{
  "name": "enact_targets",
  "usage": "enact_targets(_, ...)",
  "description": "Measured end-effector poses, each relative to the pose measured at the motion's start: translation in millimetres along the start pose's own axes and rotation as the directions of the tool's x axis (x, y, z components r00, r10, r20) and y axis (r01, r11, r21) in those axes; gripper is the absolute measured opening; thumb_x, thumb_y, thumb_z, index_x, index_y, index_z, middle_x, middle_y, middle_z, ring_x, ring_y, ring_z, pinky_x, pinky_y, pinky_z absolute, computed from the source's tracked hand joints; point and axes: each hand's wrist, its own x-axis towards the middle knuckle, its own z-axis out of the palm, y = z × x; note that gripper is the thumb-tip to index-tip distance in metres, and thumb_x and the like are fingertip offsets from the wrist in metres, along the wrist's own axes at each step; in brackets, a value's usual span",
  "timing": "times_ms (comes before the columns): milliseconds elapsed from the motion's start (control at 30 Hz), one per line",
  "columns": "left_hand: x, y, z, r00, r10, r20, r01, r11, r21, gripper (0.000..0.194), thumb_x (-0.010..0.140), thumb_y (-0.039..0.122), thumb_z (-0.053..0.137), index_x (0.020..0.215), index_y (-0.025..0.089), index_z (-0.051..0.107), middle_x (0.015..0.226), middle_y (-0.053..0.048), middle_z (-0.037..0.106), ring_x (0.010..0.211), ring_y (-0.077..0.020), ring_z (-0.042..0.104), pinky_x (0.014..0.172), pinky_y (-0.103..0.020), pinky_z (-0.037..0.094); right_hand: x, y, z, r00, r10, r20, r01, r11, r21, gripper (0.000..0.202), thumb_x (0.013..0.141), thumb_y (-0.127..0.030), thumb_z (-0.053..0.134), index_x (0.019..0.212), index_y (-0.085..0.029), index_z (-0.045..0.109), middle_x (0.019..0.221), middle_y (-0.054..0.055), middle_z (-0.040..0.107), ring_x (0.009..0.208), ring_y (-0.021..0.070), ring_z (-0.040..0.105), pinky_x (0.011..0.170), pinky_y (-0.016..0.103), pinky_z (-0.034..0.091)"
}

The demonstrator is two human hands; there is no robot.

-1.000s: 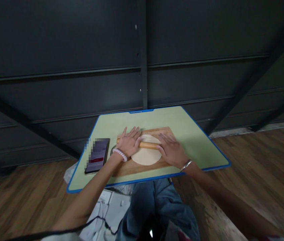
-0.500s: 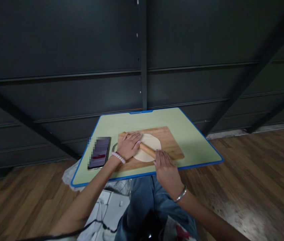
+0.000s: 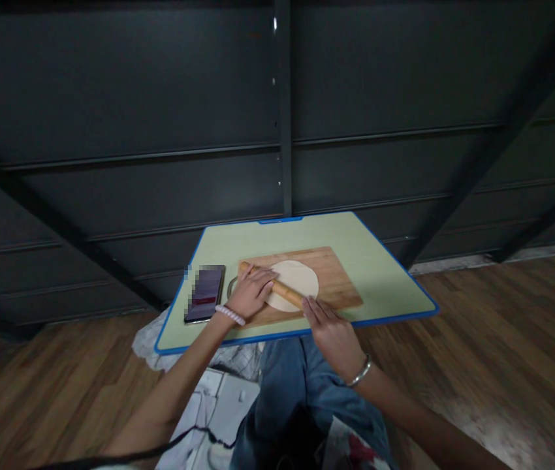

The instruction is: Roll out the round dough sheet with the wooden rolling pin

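A wooden rolling pin (image 3: pixel 287 294) lies slantwise across a round, flat sheet of pale dough (image 3: pixel 301 277). Under the dough is a wooden board (image 3: pixel 339 281) on a pale green table with a blue rim (image 3: pixel 380 274). My left hand (image 3: pixel 252 292) rests on the pin's far left part, its fingers together over the wood, and the pin's end shows beyond it. At the near right end, my right hand (image 3: pixel 329 329) has its fingers pressed together over the pin.
A phone (image 3: pixel 205 294) lies at the table's left side, beside the board's metal handle (image 3: pixel 231 286). Dark wall panels (image 3: pixel 184 189) rise behind the table. My legs in jeans (image 3: pixel 282 378) are below its near edge, with a white box (image 3: pixel 233 405) to their left.
Both hands have shifted slightly on the pin, and more of its left end shows. The table appears a little further right in the view.
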Motion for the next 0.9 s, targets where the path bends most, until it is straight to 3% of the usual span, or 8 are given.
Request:
enact_targets(333,-14.4,0.0,-4.5,0.993,0.009,-0.114,-0.029,0.985,-0.172,0.027,0.089,0.035,0.055,0.108,0.021,0.067,0.106,-0.006,0.071,0.101,-0.0211,0.063,0.097,-0.041,0.042,0.0,14.5,0.4,0.997,-0.057,-0.054,0.064,0.988,0.139,0.040,0.081,0.002,0.050,0.117,-0.010,0.063,0.118,0.014,0.065,0.110,0.0204,0.060,0.095,0.032,0.050)
enact_targets(567,-27.0,7.5,-3.7,0.982,-0.068,-0.176,0.019,0.964,-0.265,0.021,0.085,0.034,0.062,0.099,0.021,0.070,0.099,-0.005,0.072,0.094,-0.0207,0.065,0.090,-0.039,0.047,6.8,21.2,-2.6,1.000,-0.021,0.002,0.020,0.972,0.233,0.030,0.088,-0.006,0.049,0.114,-0.011,0.064,0.114,0.014,0.067,0.105,0.0186,0.063,0.092,0.032,0.051)
enact_targets(733,-35.6,12.3,0.0,0.976,-0.107,-0.190,0.062,0.971,-0.230,0.016,0.082,0.032,0.065,0.093,0.020,0.068,0.094,-0.005,0.070,0.091,-0.0206,0.062,0.086,-0.039,0.046,11.9,22.5,-3.4,0.999,0.003,0.045,-0.015,0.967,0.253,0.029,0.090,-0.008,0.049,0.115,-0.010,0.062,0.115,0.014,0.067,0.106,0.0195,0.063,0.091,0.033,0.051)
enact_targets(900,-44.3,24.6,-0.9,0.973,-0.125,-0.194,0.111,0.990,-0.083,0.016,0.083,0.034,0.064,0.089,0.019,0.063,0.089,-0.004,0.065,0.087,-0.0214,0.058,0.079,-0.037,0.045,13.2,20.8,-4.7,0.998,0.024,0.055,-0.038,0.963,0.268,0.029,0.091,-0.009,0.047,0.117,-0.009,0.061,0.116,0.013,0.067,0.106,0.0193,0.062,0.092,0.033,0.050)
